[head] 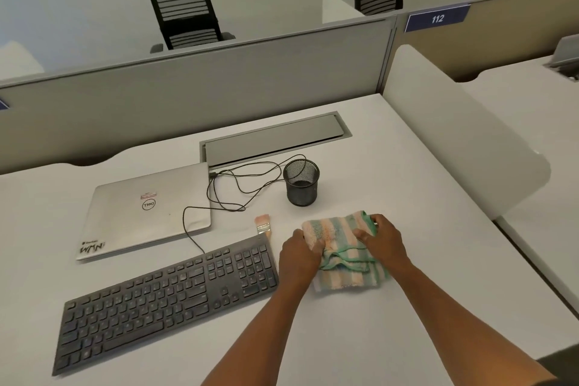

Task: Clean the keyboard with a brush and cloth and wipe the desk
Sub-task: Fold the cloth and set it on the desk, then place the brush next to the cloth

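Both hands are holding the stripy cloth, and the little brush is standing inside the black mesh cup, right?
Not quite. The head view shows the brush lying flat on the desk beside the keyboard's far corner; the black mesh cup looks empty. Left hand and right hand do hold the stripy cloth.

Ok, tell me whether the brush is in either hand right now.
No: the brush lies on the desk beyond the keyboard, while both hands grip the striped cloth.
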Tool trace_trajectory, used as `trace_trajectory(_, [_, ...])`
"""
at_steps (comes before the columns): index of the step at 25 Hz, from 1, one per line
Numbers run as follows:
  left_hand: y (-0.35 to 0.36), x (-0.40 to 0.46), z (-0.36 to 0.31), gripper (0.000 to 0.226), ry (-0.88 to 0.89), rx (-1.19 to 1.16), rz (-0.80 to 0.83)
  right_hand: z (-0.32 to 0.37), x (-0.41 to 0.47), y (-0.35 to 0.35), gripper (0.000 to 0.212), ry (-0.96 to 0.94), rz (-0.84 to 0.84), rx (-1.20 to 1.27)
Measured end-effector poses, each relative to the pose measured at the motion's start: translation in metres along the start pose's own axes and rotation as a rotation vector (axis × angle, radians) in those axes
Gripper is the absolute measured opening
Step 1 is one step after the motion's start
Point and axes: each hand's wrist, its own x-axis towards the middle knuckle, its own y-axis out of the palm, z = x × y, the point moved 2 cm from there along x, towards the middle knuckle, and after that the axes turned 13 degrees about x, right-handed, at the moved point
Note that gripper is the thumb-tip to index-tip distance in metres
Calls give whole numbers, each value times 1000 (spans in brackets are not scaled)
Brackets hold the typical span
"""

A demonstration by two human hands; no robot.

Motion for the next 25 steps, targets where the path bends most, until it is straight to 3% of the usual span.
trace_trajectory(5, [1, 8, -3, 43, -7, 122, -48, 4, 6, 10, 46, -30, 10, 7])
trace_trajectory(8, [-4, 5, -6, 40, 4, 141, -99, 8, 2, 13, 59, -68, -58, -166])
trace_trajectory(11, [-18, 2, -1, 21, 64, 199, -264, 34, -5, 18, 49, -384, -230, -168])
trace_trajectory(13, [-26, 5, 15, 12, 162, 335, -421, 56, -7, 38, 41, -522, -170, -53])
trace_trajectory(15, [-33, 9, 33, 37, 198, 451, -415, 77, -8, 66, 32, -583, -18, 10])
trace_trajectory(18, [-44, 12, 54, 93, 156, 527, -138, 94, -9, 110, 18, -546, 243, 43])
trace_trajectory(20, [-51, 10, 64, 121, 159, 556, 5, 94, -7, 135, 17, -449, 309, 26])
trace_trajectory(25, [-57, 4, 80, 146, 194, 627, 180, 78, 10, 169, 28, -180, 327, -177])
